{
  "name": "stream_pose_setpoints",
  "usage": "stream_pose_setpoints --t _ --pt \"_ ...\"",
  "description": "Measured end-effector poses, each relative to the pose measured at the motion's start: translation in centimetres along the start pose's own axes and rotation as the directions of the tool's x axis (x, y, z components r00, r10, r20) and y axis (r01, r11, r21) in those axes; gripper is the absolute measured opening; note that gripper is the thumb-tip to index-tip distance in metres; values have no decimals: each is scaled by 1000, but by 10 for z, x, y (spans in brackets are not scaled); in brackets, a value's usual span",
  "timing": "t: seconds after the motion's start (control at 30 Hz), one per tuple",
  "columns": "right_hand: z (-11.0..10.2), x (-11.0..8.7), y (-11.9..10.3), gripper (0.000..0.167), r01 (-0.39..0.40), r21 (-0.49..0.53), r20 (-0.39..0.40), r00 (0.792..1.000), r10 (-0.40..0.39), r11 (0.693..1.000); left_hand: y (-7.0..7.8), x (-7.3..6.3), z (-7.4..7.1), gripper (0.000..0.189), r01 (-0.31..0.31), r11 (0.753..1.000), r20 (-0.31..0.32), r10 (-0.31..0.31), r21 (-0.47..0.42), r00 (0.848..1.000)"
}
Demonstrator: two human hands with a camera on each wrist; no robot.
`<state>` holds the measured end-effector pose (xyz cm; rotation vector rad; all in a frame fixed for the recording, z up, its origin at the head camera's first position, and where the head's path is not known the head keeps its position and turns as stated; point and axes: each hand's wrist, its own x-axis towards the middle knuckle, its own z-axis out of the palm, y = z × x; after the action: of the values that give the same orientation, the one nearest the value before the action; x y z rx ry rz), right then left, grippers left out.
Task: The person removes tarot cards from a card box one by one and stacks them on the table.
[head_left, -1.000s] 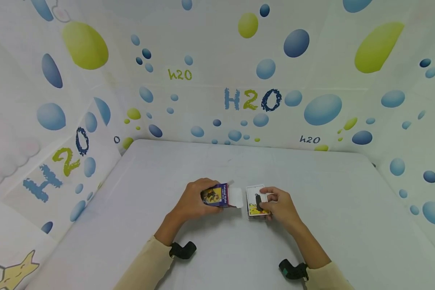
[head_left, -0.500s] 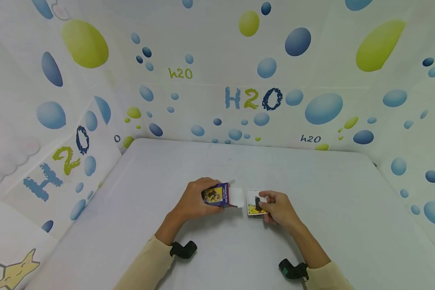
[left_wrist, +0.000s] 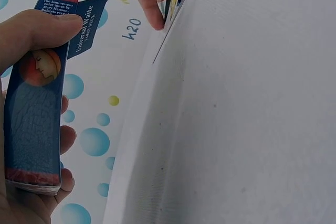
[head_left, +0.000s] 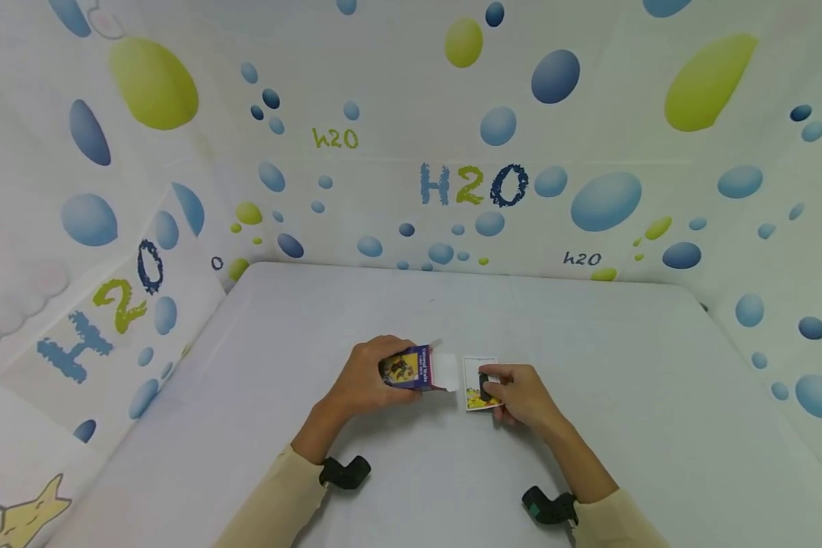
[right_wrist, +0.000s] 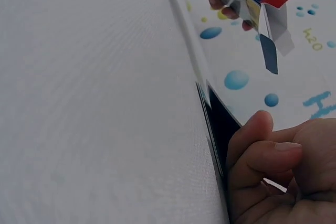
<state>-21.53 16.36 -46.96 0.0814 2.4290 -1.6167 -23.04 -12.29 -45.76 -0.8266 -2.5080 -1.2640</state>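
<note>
In the head view my left hand (head_left: 359, 384) grips a blue-purple tarot card box (head_left: 403, 369) on its side, its open end and white flap (head_left: 445, 373) facing right. The left wrist view shows the thumb across the printed side of the box and the fingers behind it. Just right of the flap, my right hand (head_left: 526, 394) pinches tarot cards (head_left: 475, 384) at their right edge, thumb on the yellow-and-black picture of the top card. From the right wrist, dark cards (right_wrist: 223, 129) stand out past curled fingertips, low over the table.
A white-covered table (head_left: 315, 320) spreads around both hands. Behind it and at the sides hang white sheets (head_left: 383, 183) printed with blue and green bubbles and H2O lettering. A black wrist camera (head_left: 345, 472) sits on the left wrist, another (head_left: 549, 505) on the right.
The top card, which stood out past the others, has come down level with them, and the pile looks neater. My right fingers have shifted slightly left over it. The left hand and box stay put.
</note>
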Motion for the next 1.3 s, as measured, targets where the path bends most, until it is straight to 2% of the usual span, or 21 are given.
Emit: stream_pose_setpoints --t 0.4,0.53,0.8,1.0,1.3 --pt "4 1 1 36 14 -137 -43 999 -20 990 0 0 1 70 -8 1000 -4 8 6 1000" --pt "5 0 1 37 1 -153 -57 998 -10 988 -1 0 2 69 -6 1000 -5 6 5 1000" --pt "5 -1 1 36 -6 -148 -61 998 -3 989 0 -1 2 68 6 1000 3 -6 2 1000" --pt "5 -2 0 33 -36 -93 -98 995 27 995 -1 -1 2 68 -3 1000 6 3 0 1000" --pt "5 -1 -5 38 14 -6 -133 991 -15 1000 1 -1 3 68 -3 1000 14 3 12 1000"
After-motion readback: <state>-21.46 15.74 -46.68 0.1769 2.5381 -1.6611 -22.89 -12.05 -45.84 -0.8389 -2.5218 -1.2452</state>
